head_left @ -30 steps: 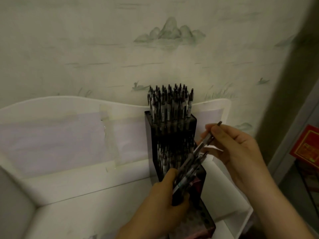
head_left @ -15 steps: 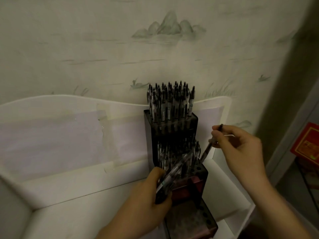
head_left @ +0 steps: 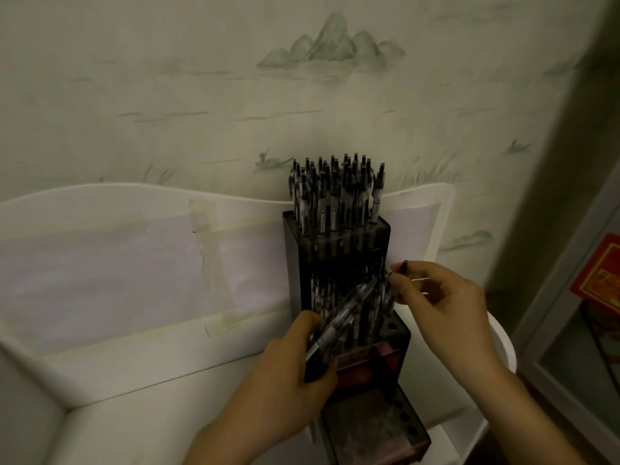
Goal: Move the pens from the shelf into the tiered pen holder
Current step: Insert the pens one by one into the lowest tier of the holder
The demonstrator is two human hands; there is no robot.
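1. Painted wallpaper (head_left: 302, 95) backs a white shelf (head_left: 141, 364).
2. On it stands the dark tiered holder (head_left: 335, 250), its top tier full of pens (head_left: 337, 193).
3. Left hand (head_left: 288, 370), just before the holder, grips a bundle (head_left: 339, 322).
4. Right hand (head_left: 446, 307) pinches one pen (head_left: 401, 268) at the holder's middle tier.

I see a pale wall (head_left: 201, 78) covered in wallpaper with a faint green mountain motif (head_left: 332, 45) painted high up — reeds and small birds are scattered below it. Under the mountains runs a white wavy-edged back panel (head_left: 134, 250) with taped paper. Far right of the mountains stands a grey cabinet frame (head_left: 570, 270) with a red box (head_left: 600, 270) inside — the light is dim.
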